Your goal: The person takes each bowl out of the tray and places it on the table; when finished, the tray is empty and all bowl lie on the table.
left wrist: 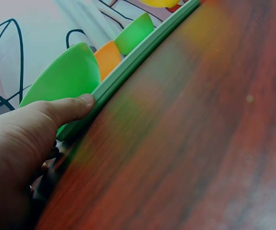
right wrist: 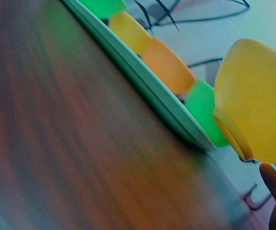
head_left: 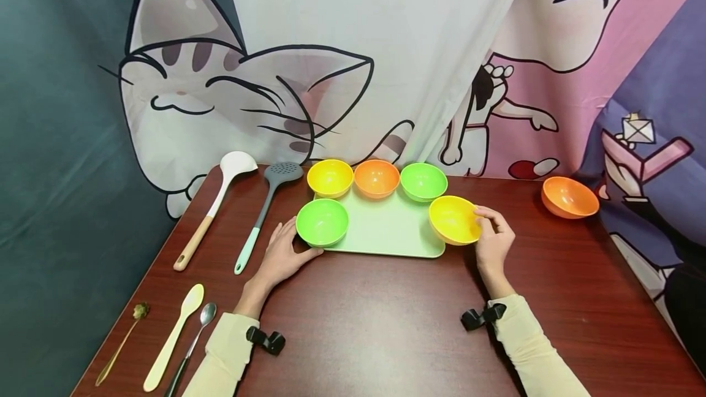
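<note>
Two cream sleeves, each with a black clip at the wrist, are seen nearest the viewer, laid on the dark red wooden desk [head_left: 375, 323]. The left hand [head_left: 281, 257] is rested with fingers spread and relaxed against a green bowl [head_left: 322, 222], its thumb [left wrist: 68, 108] pressed to the edge of the pale green tray [head_left: 386, 228]. The right hand [head_left: 493, 241] is curled around the rim of a yellow bowl [head_left: 455, 219], which is glossy, smooth, plain plastic and is tilted at the tray's corner just beside that hand. Beyond both hands, a yellow bowl, an orange bowl [head_left: 377, 177] and a green one are lined along the tray's far edge. Another orange bowl [head_left: 569, 197] is set well right of the right hand.
</note>
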The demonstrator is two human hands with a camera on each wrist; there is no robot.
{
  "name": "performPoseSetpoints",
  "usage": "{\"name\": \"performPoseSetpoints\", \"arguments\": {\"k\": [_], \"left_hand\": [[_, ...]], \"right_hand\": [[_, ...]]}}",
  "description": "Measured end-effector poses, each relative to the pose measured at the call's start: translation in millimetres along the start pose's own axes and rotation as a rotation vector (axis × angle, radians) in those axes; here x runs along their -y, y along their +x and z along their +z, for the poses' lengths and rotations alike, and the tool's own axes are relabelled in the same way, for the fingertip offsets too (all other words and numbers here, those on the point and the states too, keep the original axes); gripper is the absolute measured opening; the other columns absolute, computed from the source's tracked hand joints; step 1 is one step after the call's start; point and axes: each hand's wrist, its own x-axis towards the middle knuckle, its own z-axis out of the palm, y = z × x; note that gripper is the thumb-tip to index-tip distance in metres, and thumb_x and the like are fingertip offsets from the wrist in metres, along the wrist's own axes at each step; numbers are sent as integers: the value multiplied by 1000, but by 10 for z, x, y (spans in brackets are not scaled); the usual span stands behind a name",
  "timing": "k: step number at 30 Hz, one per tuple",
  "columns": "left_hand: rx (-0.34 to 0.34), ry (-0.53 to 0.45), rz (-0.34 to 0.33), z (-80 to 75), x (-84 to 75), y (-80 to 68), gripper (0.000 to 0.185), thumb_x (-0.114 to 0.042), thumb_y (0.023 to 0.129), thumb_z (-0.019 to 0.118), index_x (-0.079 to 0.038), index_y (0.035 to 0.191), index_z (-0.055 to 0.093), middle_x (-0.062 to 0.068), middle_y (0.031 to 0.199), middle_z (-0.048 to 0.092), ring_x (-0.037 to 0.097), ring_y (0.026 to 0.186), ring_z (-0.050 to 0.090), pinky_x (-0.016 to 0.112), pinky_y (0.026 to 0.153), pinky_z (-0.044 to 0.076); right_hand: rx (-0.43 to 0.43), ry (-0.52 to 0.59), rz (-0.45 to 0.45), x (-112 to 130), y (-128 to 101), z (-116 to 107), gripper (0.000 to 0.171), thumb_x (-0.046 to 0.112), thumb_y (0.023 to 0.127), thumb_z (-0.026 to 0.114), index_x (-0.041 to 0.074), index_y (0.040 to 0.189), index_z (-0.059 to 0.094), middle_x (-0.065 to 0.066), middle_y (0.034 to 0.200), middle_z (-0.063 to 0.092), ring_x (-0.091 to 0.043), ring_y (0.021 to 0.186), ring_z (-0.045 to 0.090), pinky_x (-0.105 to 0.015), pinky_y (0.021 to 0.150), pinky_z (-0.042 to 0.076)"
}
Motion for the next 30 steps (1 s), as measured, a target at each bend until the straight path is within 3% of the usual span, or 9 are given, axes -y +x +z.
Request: {"name": "performPoseSetpoints", "arguments": {"k": [6, 16, 26, 30], "left_hand": [[-10, -1, 1, -2, 16, 2, 89, -47, 80, 81, -13, 153, 41, 12, 156, 43, 30, 149, 32, 52, 126, 10], [-5, -16, 3, 1, 1, 11, 89, -47, 80, 81, -14, 153, 41, 12, 156, 43, 30, 149, 32, 52, 127, 10], [-6, -7, 2, -9, 12, 17, 89, -47, 80, 81, -14, 153, 41, 12, 156, 43, 30, 149, 31, 52, 126, 10], [-2, -5, 2, -2, 14, 18, 89, -47, 81, 80, -14, 154, 40, 11, 156, 42, 29, 149, 32, 52, 127, 10]], "right_hand": [[-91, -10, 32, -50, 207, -159, 21, -6, 92, 54, -18, 100, 69, 6, 90, 73, -12, 98, 64, -15, 86, 51], [-225, -90, 186, -103, 460, -409, 23, -2, 91, 57, -2, 102, 77, 6, 91, 70, -11, 95, 59, -14, 80, 49], [-290, -173, 211, -121, 589, -471, 26, 3, 94, 58, 2, 113, 75, 5, 105, 64, -10, 108, 55, -13, 86, 47], [-307, -261, 169, -122, 599, -482, 30, 4, 95, 56, 3, 119, 72, 10, 106, 58, -6, 107, 53, -17, 93, 45]]}}
